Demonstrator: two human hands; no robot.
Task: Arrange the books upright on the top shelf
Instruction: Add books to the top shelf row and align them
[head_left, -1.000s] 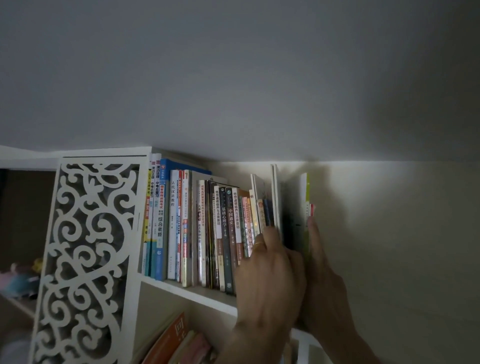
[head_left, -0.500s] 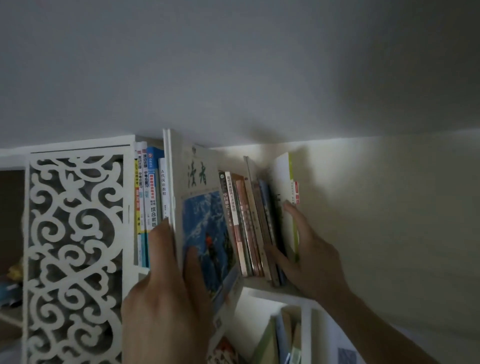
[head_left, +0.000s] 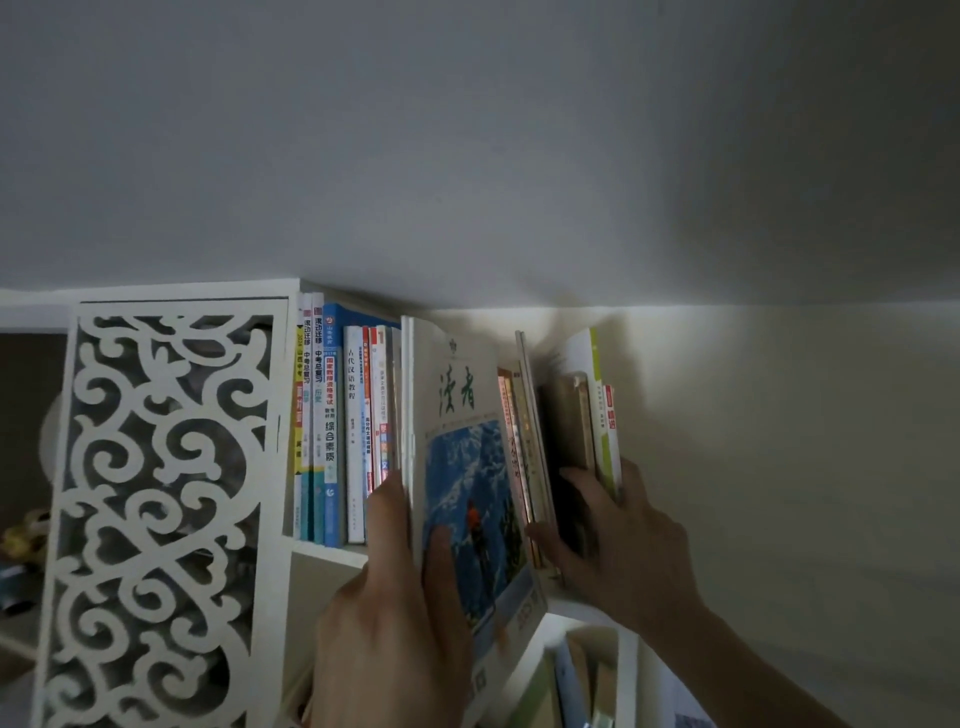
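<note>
Books (head_left: 358, 431) at nine o'clock could topple if the left hand (head_left: 400, 613), gripping the magazine (head_left: 462, 467), withdraws it while the right hand (head_left: 618, 545) clasps the end books (head_left: 587, 415).

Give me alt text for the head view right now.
The left hand grips a magazine with a blue mountain cover, partly in the row of upright books on the top shelf. The right hand holds the books at the row's right end.
</note>
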